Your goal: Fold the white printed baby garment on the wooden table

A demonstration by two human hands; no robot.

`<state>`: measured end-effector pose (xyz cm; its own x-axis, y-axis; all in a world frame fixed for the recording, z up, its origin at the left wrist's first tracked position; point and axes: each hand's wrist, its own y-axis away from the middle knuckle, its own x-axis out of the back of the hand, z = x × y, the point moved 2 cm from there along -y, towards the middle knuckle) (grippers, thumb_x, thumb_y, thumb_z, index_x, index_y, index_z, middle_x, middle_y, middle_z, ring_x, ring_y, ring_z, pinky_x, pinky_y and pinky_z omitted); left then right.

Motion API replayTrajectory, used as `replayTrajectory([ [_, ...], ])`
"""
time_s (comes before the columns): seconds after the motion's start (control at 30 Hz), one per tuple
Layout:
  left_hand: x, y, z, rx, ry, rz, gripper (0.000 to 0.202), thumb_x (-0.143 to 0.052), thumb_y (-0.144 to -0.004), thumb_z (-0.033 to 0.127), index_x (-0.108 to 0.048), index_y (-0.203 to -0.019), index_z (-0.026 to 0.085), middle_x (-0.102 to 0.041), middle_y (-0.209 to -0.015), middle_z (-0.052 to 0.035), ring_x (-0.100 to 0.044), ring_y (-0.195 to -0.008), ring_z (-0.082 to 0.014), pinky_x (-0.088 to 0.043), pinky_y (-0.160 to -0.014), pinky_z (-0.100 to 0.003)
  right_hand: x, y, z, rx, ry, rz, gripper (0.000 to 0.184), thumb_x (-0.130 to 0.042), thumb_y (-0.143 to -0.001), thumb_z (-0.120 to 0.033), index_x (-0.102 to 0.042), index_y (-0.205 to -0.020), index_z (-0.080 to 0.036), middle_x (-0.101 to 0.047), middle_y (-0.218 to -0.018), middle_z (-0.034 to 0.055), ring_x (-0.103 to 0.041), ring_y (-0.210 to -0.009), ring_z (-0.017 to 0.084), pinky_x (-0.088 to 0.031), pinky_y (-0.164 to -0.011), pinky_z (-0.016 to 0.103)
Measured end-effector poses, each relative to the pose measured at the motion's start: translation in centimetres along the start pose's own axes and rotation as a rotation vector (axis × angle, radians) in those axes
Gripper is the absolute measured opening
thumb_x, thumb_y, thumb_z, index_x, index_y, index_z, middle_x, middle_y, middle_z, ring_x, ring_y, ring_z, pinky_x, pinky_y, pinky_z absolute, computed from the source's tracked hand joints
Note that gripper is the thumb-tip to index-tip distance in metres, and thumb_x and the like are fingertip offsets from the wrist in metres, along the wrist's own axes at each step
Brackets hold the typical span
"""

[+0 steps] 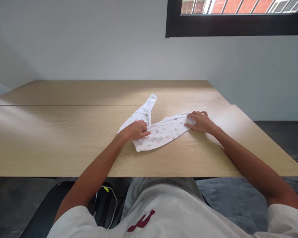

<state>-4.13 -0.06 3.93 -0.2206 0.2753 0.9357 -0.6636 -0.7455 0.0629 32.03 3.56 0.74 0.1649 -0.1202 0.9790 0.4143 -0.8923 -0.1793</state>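
Observation:
A small pair of white printed baby trousers (pixel 159 132) lies flat on a light wooden table (pixel 64 138), its two legs spread in a V. My left hand (pixel 136 130) rests at the crotch of the garment, fingers curled and pinching the cloth. My right hand (pixel 200 121) sits on the end of the right leg, fingers bent and gripping the hem. The other leg points away towards the far side of the table, untouched.
A second table top (pixel 89 91) joins behind the first. A pale wall stands beyond, with a dark-framed window (pixel 235 24) at the upper right. A black chair and a dark bag (pixel 104 205) are below the near edge at my lap.

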Motion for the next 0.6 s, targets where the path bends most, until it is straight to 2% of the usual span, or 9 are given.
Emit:
replayTrajectory([
  [0.07, -0.5, -0.2, 0.1, 0.099, -0.148, 0.086, 0.039, -0.050, -0.091, 0.048, -0.063, -0.069, 0.019, -0.064, -0.084, -0.0080, -0.060, -0.092, -0.0257, -0.048, -0.087, -0.041, 0.3, 0.1, -0.9, 0.068, -0.032, -0.001, 0.044, -0.054, -0.086, -0.062, -0.063, -0.104, -0.022, -0.067, -0.102, 0.0106, -0.064, -0.092, 0.028, -0.033, -0.102, 0.056],
  [0.1, -0.9, -0.4, 0.4, 0.137, -0.198, 0.131, 0.038, -0.050, -0.091, 0.050, -0.066, -0.079, 0.018, -0.065, -0.093, -0.0097, -0.060, -0.097, -0.0274, -0.047, -0.091, -0.043, 0.4, 0.2, -1.3, 0.111, -0.047, 0.006, 0.041, -0.055, -0.086, -0.059, -0.063, -0.104, -0.022, -0.067, -0.103, 0.0105, -0.064, -0.091, 0.027, -0.034, -0.101, 0.054],
  [0.17, -1.8, -0.6, 1.1, 0.215, -0.241, 0.196, 0.044, -0.051, -0.091, 0.055, -0.065, -0.110, 0.018, -0.060, -0.125, -0.0144, -0.054, -0.119, -0.0327, -0.042, -0.103, -0.048, 0.5, 0.4, -2.0, 0.202, -0.074, 0.038, 0.036, -0.056, -0.087, -0.050, -0.063, -0.110, -0.023, -0.066, -0.112, 0.0119, -0.063, -0.101, 0.029, -0.036, -0.100, 0.053],
  [0.23, -2.7, -0.7, 1.3, 0.311, -0.227, 0.159, 0.067, -0.047, -0.090, 0.064, -0.048, -0.141, 0.021, -0.037, -0.154, -0.0167, -0.033, -0.142, -0.0395, -0.030, -0.113, -0.057, 0.5, 0.5, -2.5, 0.277, -0.097, 0.060, 0.036, -0.054, -0.088, -0.042, -0.062, -0.119, -0.024, -0.062, -0.125, 0.0129, -0.059, -0.113, 0.031, -0.038, -0.101, 0.052],
  [0.33, -3.6, -0.6, 0.9, 0.393, -0.170, -0.002, 0.087, -0.034, -0.089, 0.076, -0.021, -0.158, 0.024, -0.008, -0.166, -0.0162, -0.002, -0.151, -0.0456, -0.012, -0.115, -0.069, 0.4, 0.5, -2.8, 0.341, -0.130, 0.037, 0.035, -0.050, -0.091, -0.036, -0.062, -0.121, -0.025, -0.062, -0.128, 0.0112, -0.057, -0.119, 0.030, -0.039, -0.102, 0.050],
  [0.4, -3.7, -0.5, 0.8, 0.286, -0.140, -0.075, 0.091, -0.035, -0.087, 0.080, -0.018, -0.159, 0.027, -0.001, -0.166, -0.0152, 0.007, -0.150, -0.0468, -0.006, -0.114, -0.072, 0.5, 0.4, -2.9, 0.337, -0.161, 0.043, 0.030, -0.049, -0.092, -0.038, -0.066, -0.113, -0.025, -0.069, -0.117, 0.0099, -0.063, -0.109, 0.028, -0.042, -0.099, 0.049],
  [0.47, -3.6, -0.5, 1.2, 0.055, -0.092, -0.130, 0.094, -0.049, -0.081, 0.081, -0.025, -0.157, 0.032, -0.003, -0.166, -0.0121, 0.007, -0.150, -0.0453, -0.004, -0.116, -0.070, 0.7, 0.2, -2.8, 0.294, -0.196, 0.091, 0.027, -0.050, -0.093, -0.040, -0.069, -0.101, -0.024, -0.073, -0.099, 0.0079, -0.067, -0.089, 0.025, -0.044, -0.094, 0.047],
  [0.53, -3.2, -0.5, 2.0, -0.207, -0.004, -0.172, 0.093, -0.066, -0.072, 0.076, -0.037, -0.151, 0.036, -0.011, -0.166, -0.0076, -0.003, -0.152, -0.0415, -0.003, -0.119, -0.065, 0.9, 0.1, -2.6, 0.238, -0.211, 0.153, 0.026, -0.050, -0.093, -0.040, -0.069, -0.090, -0.023, -0.072, -0.087, 0.0056, -0.065, -0.073, 0.021, -0.046, -0.090, 0.045],
  [0.6, -2.7, -0.5, 2.6, -0.390, 0.108, -0.207, 0.089, -0.078, -0.065, 0.068, -0.049, -0.144, 0.038, -0.024, -0.164, -0.0043, -0.017, -0.151, -0.0372, -0.008, -0.123, -0.058, 1.0, 0.1, -2.5, 0.190, -0.204, 0.185, 0.026, -0.049, -0.093, -0.039, -0.068, -0.085, -0.022, -0.072, -0.085, 0.0053, -0.064, -0.070, 0.020, -0.047, -0.086, 0.043],
])
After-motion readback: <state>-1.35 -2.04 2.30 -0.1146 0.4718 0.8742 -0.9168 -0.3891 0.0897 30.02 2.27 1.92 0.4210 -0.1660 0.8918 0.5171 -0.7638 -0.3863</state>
